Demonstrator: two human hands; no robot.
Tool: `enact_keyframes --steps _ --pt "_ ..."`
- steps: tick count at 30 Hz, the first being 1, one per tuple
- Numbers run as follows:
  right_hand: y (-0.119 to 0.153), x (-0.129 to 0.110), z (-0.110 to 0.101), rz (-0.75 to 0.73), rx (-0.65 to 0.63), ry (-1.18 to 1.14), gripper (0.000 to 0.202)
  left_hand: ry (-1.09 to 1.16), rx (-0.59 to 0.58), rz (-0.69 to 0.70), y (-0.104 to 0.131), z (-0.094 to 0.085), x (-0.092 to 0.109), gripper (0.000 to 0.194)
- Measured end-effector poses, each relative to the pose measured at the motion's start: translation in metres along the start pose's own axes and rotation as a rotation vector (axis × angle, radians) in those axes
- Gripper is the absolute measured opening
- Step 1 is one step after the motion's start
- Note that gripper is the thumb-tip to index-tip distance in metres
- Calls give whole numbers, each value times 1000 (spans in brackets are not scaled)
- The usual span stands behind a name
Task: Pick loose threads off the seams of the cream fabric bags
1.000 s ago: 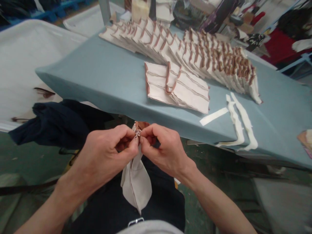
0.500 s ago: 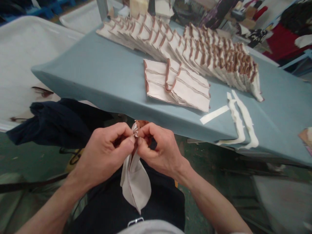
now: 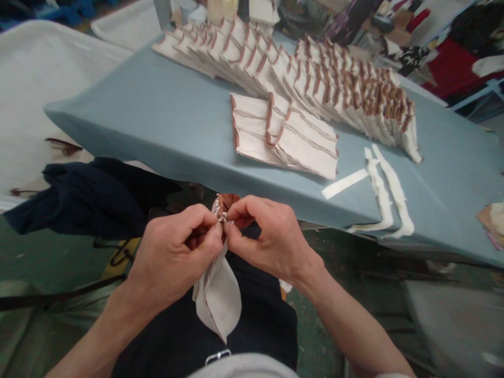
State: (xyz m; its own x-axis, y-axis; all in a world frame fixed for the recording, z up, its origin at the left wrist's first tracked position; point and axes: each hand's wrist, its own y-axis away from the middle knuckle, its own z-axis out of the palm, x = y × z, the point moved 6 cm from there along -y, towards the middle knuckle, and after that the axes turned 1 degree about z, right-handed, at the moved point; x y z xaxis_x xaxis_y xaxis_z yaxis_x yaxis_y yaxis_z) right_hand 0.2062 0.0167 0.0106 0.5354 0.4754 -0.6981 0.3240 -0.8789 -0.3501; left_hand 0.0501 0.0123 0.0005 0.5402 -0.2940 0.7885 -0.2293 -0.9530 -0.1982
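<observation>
Over my lap, just off the table's near edge, both hands meet at a gathered piece of off-white fabric [image 3: 220,299] with brown trim. My left hand [image 3: 179,249] pinches its bunched upper end between thumb and forefinger. Touching the same spot from the other side, my right hand [image 3: 268,236] also pinches the bunched material. Its brown part [image 3: 227,200] shows beyond the fingertips, and the pale lower part hangs down with a dark seam along it. The exact fold between the fingertips is too small to make out.
On the blue-covered table [image 3: 157,121] lie several flat white fabric pieces [image 3: 307,139] with brown edges. Behind them stretch long overlapping rows of similar pieces [image 3: 275,63]. White strips [image 3: 381,194] lie to the right. A white bin [image 3: 51,79] and dark cloth [image 3: 79,194] are at left.
My right hand has drawn slightly right and its wrist has turned a little. Both hands still pinch the fabric's bunched end. The view has shifted slightly.
</observation>
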Motion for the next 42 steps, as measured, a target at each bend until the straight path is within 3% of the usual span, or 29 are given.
enact_keyframes --steps 3,8,11,16,19,22,26,29,32,36,39,42 --pt "0 -7 -3 -83 -18 123 13 -119 15 98 4 0 8 27" --pt "0 -5 0 -22 -86 40 16 -156 46 134 3 -2 17 29" --pt "-2 1 6 60 -68 -103 15 -17 56 19 1 0 8 25" --pt "2 32 37 477 -166 -667 16 478 57 -319 10 23 -29 26" --pt "7 39 47 566 -190 -791 19 587 12 -378 13 31 -38 26" --pt "8 39 39 510 -117 -649 15 295 -23 -221 4 18 -27 22" --pt "4 24 21 264 -24 -332 11 -71 -53 47 -11 0 -7 20" --pt "2 13 14 95 -26 -135 13 -190 -98 179 -17 -5 0 18" --pt "2 5 11 -2 -44 -18 15 -187 -174 220 -20 -7 3 20" --pt "0 1 12 -9 -17 -39 13 -32 -192 89 -22 -6 0 24" --pt "-1 17 25 204 -10 -299 8 227 -77 -135 -19 5 -16 23" --pt "4 38 51 467 -93 -675 15 608 17 -452 -4 26 -41 25"
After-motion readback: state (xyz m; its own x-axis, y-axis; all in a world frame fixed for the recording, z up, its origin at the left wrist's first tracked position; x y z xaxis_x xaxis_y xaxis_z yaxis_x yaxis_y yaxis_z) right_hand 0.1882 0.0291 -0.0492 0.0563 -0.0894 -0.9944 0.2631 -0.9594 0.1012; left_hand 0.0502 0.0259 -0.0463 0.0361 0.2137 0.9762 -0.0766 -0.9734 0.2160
